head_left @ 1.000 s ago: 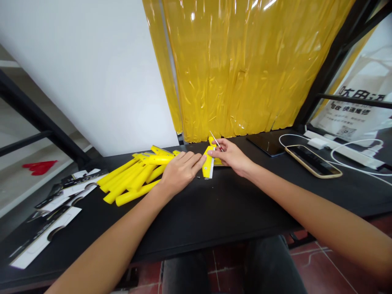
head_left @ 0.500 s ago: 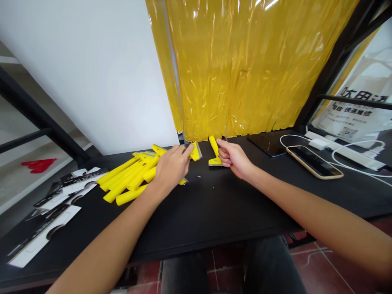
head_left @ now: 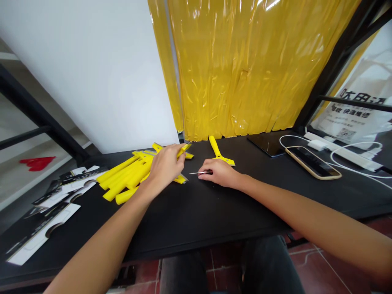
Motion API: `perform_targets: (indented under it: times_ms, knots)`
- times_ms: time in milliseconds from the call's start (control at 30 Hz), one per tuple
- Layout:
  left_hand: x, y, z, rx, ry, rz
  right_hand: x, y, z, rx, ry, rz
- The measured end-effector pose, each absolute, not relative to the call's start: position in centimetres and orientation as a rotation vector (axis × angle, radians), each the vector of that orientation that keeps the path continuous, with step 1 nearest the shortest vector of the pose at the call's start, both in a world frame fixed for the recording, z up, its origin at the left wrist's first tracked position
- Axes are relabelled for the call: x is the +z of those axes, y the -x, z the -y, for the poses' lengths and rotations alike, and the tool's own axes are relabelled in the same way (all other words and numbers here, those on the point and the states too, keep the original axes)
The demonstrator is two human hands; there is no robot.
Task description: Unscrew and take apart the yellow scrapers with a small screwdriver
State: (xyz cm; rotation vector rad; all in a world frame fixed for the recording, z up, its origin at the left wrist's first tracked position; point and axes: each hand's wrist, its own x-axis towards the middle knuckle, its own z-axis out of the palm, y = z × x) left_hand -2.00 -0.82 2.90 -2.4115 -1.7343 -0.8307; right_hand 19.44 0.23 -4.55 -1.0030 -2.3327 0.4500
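Note:
My left hand (head_left: 165, 165) is closed around a yellow scraper (head_left: 184, 149), whose narrow head sticks out past the fingers; its handle is hidden by the hand. Under and beside that hand lies a pile of yellow scrapers (head_left: 122, 175), handles towards the left. My right hand (head_left: 221, 172) grips a slim screwdriver (head_left: 206, 172) with a dark handle, its thin metal shaft pointing left. Those fingertips are low at the black tabletop, and whether they also pinch something small cannot be seen. Just behind the right hand a single yellow scraper (head_left: 214, 147) lies apart, head towards me.
Black-and-white cardboard sleeves (head_left: 45, 232) lie on the table's (head_left: 190, 220) left. At right are a phone (head_left: 314, 162), a dark flat tablet-like slab (head_left: 266, 145), white cables and a power strip (head_left: 346, 151). A yellow plastic curtain (head_left: 245, 81) hangs behind.
My right hand has come down and left to the tabletop, its screwdriver swinging from upright to nearly level. The small screw there is now out of sight. My left hand shifted slightly left, turning its scraper edge-on.

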Motion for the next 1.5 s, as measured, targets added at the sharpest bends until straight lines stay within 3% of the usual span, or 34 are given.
perform_targets:
  times_ms: [100, 233, 300, 500, 1233, 1500]
  knots:
    - [3.6, 2.3, 0.6, -1.03, 2.577, 2.074, -4.6, -19.1, -0.2, 0.432, 1.0, 2.343]
    - [3.9, 2.7, 0.3, -1.661, 2.866, 2.387, -3.6, -19.1, 0.5, 0.489, 0.866, 2.169]
    - [3.8, 2.3, 0.5, -1.812, 2.898, 2.47, -2.7, -19.3, 0.8, 0.506, 0.817, 1.992]
    - [3.1, 1.0, 1.4, -1.79, 2.929, 2.521, -1.7, -19.9, 0.9, 0.483, 0.841, 1.721]
    - [2.0, 0.1, 1.7, -1.502, 3.135, 2.475, -2.1, -20.5, 0.4, 0.329, 0.919, 1.971]
    - [2.1, -0.3, 1.8, -1.721, 3.085, 2.668, -2.5, -20.5, -0.5, 0.692, 1.05, 1.803]
